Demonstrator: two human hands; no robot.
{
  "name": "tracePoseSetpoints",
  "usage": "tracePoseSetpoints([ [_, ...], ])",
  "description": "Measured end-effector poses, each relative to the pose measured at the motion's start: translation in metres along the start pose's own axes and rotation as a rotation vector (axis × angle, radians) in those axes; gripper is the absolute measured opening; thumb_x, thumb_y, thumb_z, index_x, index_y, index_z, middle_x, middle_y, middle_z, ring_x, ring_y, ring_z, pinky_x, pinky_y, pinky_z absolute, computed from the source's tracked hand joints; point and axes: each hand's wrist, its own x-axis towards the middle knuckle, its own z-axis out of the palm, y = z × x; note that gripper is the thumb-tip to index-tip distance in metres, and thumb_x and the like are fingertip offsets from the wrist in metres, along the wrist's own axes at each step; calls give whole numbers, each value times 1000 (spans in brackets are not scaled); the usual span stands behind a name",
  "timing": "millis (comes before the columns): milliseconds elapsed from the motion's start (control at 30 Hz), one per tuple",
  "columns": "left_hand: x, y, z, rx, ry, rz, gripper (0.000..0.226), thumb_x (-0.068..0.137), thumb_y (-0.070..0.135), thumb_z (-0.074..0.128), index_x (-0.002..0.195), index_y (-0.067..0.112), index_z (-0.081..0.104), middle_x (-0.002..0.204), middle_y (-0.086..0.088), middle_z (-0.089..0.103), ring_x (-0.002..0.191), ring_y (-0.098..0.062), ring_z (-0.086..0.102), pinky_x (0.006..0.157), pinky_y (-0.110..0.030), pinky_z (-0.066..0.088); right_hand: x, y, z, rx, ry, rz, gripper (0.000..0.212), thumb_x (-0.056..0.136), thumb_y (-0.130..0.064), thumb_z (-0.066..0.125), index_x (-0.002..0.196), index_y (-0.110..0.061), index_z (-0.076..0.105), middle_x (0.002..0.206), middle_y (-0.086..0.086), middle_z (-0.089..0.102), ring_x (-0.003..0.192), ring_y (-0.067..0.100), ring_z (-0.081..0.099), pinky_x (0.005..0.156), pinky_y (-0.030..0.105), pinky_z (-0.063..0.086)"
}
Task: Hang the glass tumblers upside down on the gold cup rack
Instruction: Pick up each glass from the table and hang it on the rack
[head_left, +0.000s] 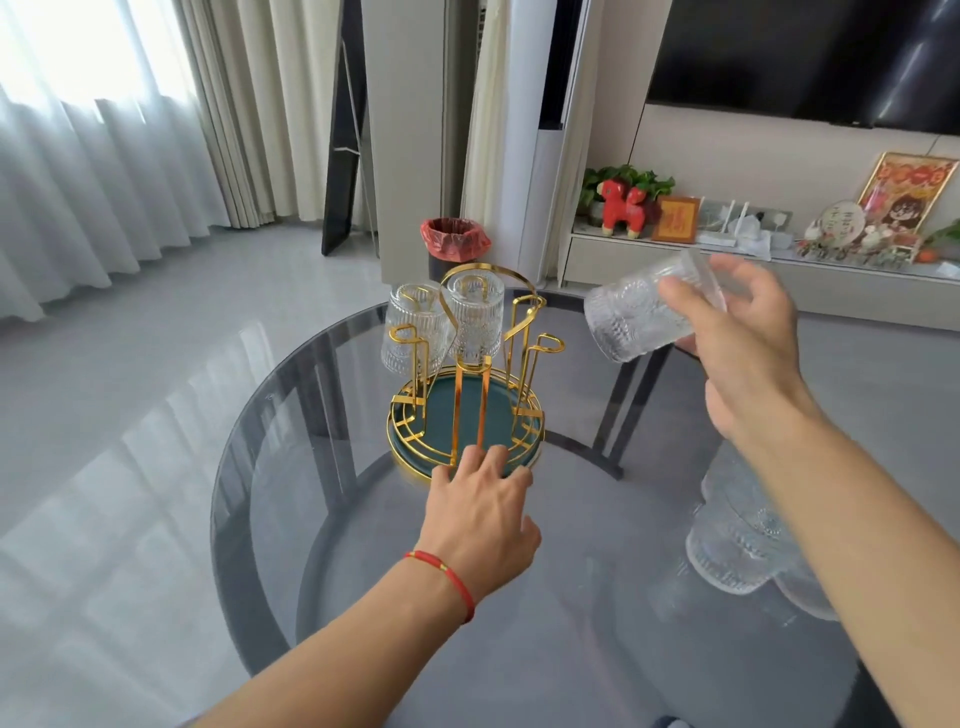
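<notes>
The gold cup rack (524, 317) with a round teal base stands on the smoked glass table. Two ribbed glass tumblers hang upside down on its far pegs, one (413, 330) at the left and one (475, 322) in the middle. My right hand (743, 338) holds a third tumbler (631, 325) tilted on its side in the air, right of the rack. My left hand (485, 512) rests with spread fingers on the near rim of the rack's base. Two more tumblers (727, 551) stand on the table at the right, partly hidden by my right forearm.
The round glass table (270, 467) has a dark frame beneath. Beyond it are a bin with a red liner (454, 241), a TV console with ornaments (727, 239) and curtains at the left. Grey floor surrounds the table.
</notes>
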Motion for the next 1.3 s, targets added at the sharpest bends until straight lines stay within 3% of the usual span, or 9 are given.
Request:
tracePoseSetpoints([
  [200, -1, 1, 1, 73, -9, -13, 44, 93, 43, 53, 129, 20, 61, 144, -6, 46, 128, -31, 41, 98, -51, 43, 44, -5, 40, -263, -142, -271, 69, 82, -28, 85, 141, -19, 51, 139, 2, 60, 128, 19, 60, 109, 45, 50],
  [333, -1, 2, 2, 79, -30, -11, 43, 93, 42, 53, 128, 18, 61, 150, -9, 41, 132, -34, 38, 103, -56, 39, 59, 2, 54, -401, -225, -290, 69, 82, -28, 86, 140, -22, 49, 139, 3, 60, 130, 22, 57, 110, 49, 48],
  [500, 0, 1, 2, 67, -21, 0, 46, 89, 43, 54, 126, 19, 64, 148, -9, 44, 134, -34, 39, 115, -68, 19, 66, 1, 59, -551, -339, -328, 75, 80, -36, 88, 141, -22, 46, 142, 2, 57, 128, 21, 55, 111, 47, 47],
  [633, 0, 2, 1, 59, -25, -1, 47, 90, 44, 56, 128, 18, 64, 151, -11, 43, 137, -35, 37, 118, -70, 13, 70, 1, 66, -633, -465, -302, 79, 77, -36, 91, 141, -24, 45, 143, 8, 58, 116, 15, 58, 108, 41, 46],
  [900, -2, 2, 0, 32, -33, -3, 44, 92, 40, 56, 128, 15, 63, 152, -12, 41, 137, -35, 36, 117, -69, 17, 81, 11, 73, -637, -629, -204, 79, 72, -23, 96, 136, -25, 51, 148, 8, 57, 125, 16, 50, 98, 30, 40],
  [1067, -2, 3, -1, -17, -22, -5, 39, 91, 36, 56, 122, 14, 64, 150, -13, 42, 133, -34, 37, 118, -64, 23, 80, 18, 83, -655, -713, -154, 85, 65, -20, 99, 136, -25, 51, 144, 5, 61, 135, 25, 54, 111, 40, 45],
  [1200, -3, 3, -1, -12, -46, -3, 38, 90, 37, 58, 119, 12, 66, 154, -17, 38, 137, -37, 34, 118, -65, 21, 81, 24, 90, -655, -769, -122, 86, 69, -11, 97, 138, -26, 49, 146, 3, 60, 135, 18, 50, 86, 12, 42],
  [1233, -2, 3, -1, -11, -54, -5, 39, 90, 37, 58, 119, 12, 66, 155, -17, 37, 138, -38, 33, 118, -65, 21, 81, 25, 91, -651, -780, -117, 87, 69, -9, 97, 140, -25, 49, 148, 3, 59, 137, 19, 49, 87, 11, 41],
  [1300, -2, 2, -1, -10, -58, -7, 39, 90, 37, 59, 119, 12, 66, 155, -17, 37, 138, -38, 33, 118, -65, 21, 83, 26, 91, -649, -804, -108, 90, 70, -7, 96, 144, -25, 47, 151, 4, 56, 144, 23, 46, 104, 21, 40],
])
